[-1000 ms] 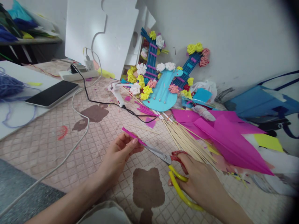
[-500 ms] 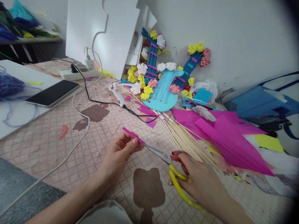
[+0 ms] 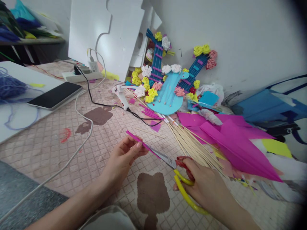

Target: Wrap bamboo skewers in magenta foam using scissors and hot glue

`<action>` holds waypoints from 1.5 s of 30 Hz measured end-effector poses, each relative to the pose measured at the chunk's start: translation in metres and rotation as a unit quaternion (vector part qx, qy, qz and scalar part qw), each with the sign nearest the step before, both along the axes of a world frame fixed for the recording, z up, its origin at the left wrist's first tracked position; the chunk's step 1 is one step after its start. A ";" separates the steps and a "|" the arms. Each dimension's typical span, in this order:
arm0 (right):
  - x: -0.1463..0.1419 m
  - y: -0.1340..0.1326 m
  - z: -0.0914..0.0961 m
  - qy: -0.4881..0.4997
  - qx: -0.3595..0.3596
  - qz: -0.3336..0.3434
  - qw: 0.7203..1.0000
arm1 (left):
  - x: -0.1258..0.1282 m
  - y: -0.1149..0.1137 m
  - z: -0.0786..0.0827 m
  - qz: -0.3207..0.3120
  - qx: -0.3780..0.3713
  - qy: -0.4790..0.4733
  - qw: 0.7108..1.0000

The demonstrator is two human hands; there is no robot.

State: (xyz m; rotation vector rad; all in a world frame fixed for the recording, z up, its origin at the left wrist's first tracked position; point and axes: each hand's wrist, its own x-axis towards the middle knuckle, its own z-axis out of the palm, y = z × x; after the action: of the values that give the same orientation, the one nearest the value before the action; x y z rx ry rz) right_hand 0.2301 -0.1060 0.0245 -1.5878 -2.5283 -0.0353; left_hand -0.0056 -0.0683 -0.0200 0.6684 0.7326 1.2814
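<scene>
Between its thumb and fingers, my left hand [image 3: 128, 151] pinches a narrow magenta strip [image 3: 133, 136], probably paper or foam. My right hand [image 3: 203, 182] grips scissors [image 3: 170, 160] with one red and one yellow handle loop. Their blades point left and lie along the strip close to my left fingertips, and a thin magenta length runs beside the blades toward the pivot. A bundle of thin wooden sticks [image 3: 194, 148] lies beyond my right hand. Several cut magenta strips [image 3: 153, 114] rest at the far ends of the sticks.
A light-blue guitar-shaped craft [image 3: 168, 95] with paper flowers leans at the back. Magenta sheets [image 3: 235, 143] lie to the right. A white hot glue gun [image 3: 121, 95] stands with its black cord; a phone [image 3: 55, 95], yarn [image 3: 11, 84] and power strip [image 3: 81, 75] are left.
A thin magenta length now shows along the scissor blades toward the pivot, where it was not visible before. Both hands stay in nearly the same place.
</scene>
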 end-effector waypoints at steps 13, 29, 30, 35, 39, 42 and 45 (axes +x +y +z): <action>-0.003 0.000 0.000 0.000 -0.016 -0.006 1.000 | 0.000 -0.001 0.005 -0.007 -0.007 0.006 1.000; 0.003 0.000 -0.004 -0.034 0.028 0.023 0.999 | -0.001 -0.001 0.000 -0.022 -0.014 -0.015 1.000; 0.004 0.000 -0.004 -0.033 0.025 0.023 0.999 | -0.001 -0.001 0.001 -0.022 -0.013 -0.013 1.000; 0.005 0.000 -0.004 -0.030 0.023 0.020 0.999 | -0.002 -0.002 0.001 -0.018 -0.013 -0.002 1.000; 0.003 0.000 -0.002 -0.032 0.023 0.020 0.999 | -0.002 -0.002 0.004 -0.013 -0.019 0.001 1.000; 0.001 0.000 0.000 -0.034 0.025 0.020 0.999 | -0.002 -0.001 0.004 -0.011 -0.023 0.001 1.000; 0.000 0.000 0.000 -0.030 0.029 0.019 0.999 | -0.001 -0.001 0.003 -0.011 -0.021 -0.002 1.000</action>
State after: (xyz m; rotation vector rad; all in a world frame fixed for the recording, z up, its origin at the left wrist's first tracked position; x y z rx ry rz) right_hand 0.2302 -0.1061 0.0247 -1.5392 -2.5776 -0.1528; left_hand -0.0069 -0.0698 -0.0165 0.6388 0.7455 1.2438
